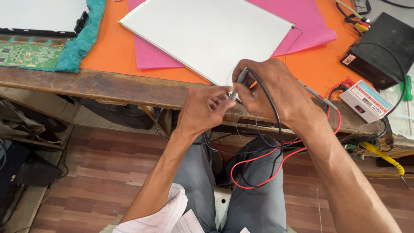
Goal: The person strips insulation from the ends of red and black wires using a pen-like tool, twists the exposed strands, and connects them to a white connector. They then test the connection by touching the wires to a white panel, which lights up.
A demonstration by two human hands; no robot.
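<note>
Both hands are meeting at the near edge of the workbench (108, 84). The right hand (269, 88) is pinching a slim grey probe (238, 83) between thumb and fingers, its black lead (276, 125) looping over the back of the hand and down toward the lap. The left hand (205, 108) is curling its fingers in toward the palm, fingertips pressing against the lower end of the same probe; whether anything else is pinched there cannot be told. The probe is sitting just in front of the corner of a large white flat panel (207, 32), which is lying on a pink sheet (151, 56) over an orange cover (108, 51). A red lead (258, 157) is hanging in a loop beside the black one, running up to a small white tester box (364, 101) with a red-and-blue label on its top face, at the bench's right end. A second grey probe (319, 97) is lying between hand and box. Behind it, a black box (381, 47) with a small white sticker at its near corner. Far left, a green circuit board (28, 54) on teal cloth (82, 41).
</note>
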